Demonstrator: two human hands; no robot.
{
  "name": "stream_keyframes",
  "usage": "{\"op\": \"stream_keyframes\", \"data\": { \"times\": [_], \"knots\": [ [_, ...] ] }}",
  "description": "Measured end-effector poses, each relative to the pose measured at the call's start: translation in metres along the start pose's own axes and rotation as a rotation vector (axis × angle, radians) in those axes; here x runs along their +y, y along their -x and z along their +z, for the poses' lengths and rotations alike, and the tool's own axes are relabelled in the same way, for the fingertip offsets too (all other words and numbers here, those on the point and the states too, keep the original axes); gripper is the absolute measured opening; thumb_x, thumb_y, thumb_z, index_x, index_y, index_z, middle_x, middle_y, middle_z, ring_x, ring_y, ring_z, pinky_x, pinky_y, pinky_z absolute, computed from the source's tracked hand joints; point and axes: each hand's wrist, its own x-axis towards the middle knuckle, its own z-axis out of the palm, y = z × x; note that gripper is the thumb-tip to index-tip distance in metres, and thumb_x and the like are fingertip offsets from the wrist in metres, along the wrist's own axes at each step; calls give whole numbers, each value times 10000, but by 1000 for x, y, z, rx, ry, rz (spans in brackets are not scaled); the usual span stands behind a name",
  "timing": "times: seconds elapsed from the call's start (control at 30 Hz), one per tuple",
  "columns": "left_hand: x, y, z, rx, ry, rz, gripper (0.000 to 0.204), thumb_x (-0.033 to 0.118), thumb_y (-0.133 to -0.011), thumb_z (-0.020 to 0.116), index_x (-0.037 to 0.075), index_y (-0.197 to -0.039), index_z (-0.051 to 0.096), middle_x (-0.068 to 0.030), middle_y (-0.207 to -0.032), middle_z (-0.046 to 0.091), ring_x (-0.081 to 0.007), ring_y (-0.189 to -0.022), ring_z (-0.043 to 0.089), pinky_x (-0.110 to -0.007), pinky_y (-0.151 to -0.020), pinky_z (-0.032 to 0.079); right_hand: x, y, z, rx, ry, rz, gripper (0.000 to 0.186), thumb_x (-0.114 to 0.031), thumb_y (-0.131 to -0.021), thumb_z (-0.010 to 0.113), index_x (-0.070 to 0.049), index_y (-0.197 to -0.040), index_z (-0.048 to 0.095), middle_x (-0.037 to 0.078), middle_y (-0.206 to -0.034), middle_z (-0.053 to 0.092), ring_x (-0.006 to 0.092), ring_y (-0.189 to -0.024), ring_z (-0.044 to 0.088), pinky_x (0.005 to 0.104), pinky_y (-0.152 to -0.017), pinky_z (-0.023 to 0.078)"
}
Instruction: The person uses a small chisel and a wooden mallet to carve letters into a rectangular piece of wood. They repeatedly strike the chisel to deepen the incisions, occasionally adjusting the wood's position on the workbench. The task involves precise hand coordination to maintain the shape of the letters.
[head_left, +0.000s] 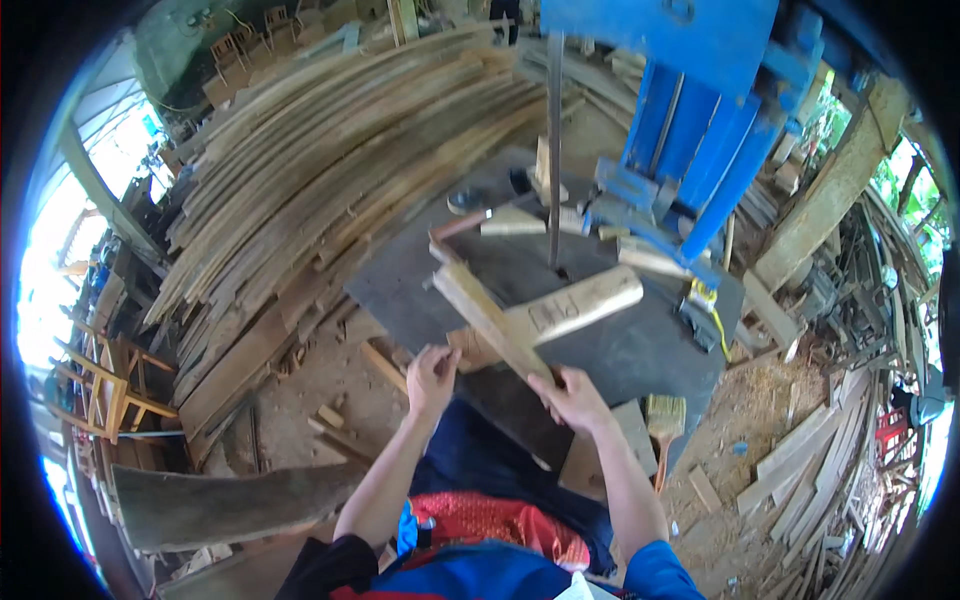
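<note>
Two bare forearms in from the lower edge. Left hand at the near edge of the dark saw table, fingers curled narrow beside the near end of the lower plank; actual grip not clear, cannot tell. Right hand closed around the near end of the slanted wood strip, so the nearer hand for it. Strip's long axis runs from the right hand up and away to the left, far end toward the table's far-left corner. Strip lies across the broad pale plank, whose long axis runs the other way, near-left to far-right, with dark pen marks on top. Two pieces crossed, touching, one over one. Thin vertical saw blade just beyond the crossing, a little right of the strip's far end, apart from both hands. Blue saw frame behind it. One brush hanging right of the right forearm. Farther left, a large stack of long curved boards, too many to count.
</note>
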Motion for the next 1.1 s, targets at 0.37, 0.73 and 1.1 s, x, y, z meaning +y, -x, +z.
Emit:
{"op": "stream_keyframes", "data": {
  "times": [0.37, 0.73, 1.1],
  "knots": [
    [-8, 3, -5, -69, -29, -114, 200, 195, -979, 763, 16, -1066, 784, -105, -843, 741, -162, -688, 710, -306, -649, 524, 17, -8, -7, 0, -246, 23, 513, -483, -1039, 667, 29, -1005, 660, 41, -646, 580, 114, -440, 552, 288, -407, 414],
    [-5, -2, -2, -141, 2, -171, 203, 204, -982, 761, 17, -1056, 791, -108, -972, 760, -256, -808, 749, -333, -742, 588, 18, -8, -11, 118, -259, 39, 497, -471, -1029, 677, 25, -1004, 665, 36, -627, 575, 117, -434, 549, 295, -409, 425],
    [7, 1, -4, -75, -278, 136, 110, 181, -928, 788, 72, -912, 784, -55, -850, 706, -262, -693, 678, -389, -673, 522, 10, 3, -6, 185, -36, -32, 573, -525, -1013, 671, 47, -988, 660, 148, -658, 664, 265, -530, 685, 398, -502, 523]
  ]
}}
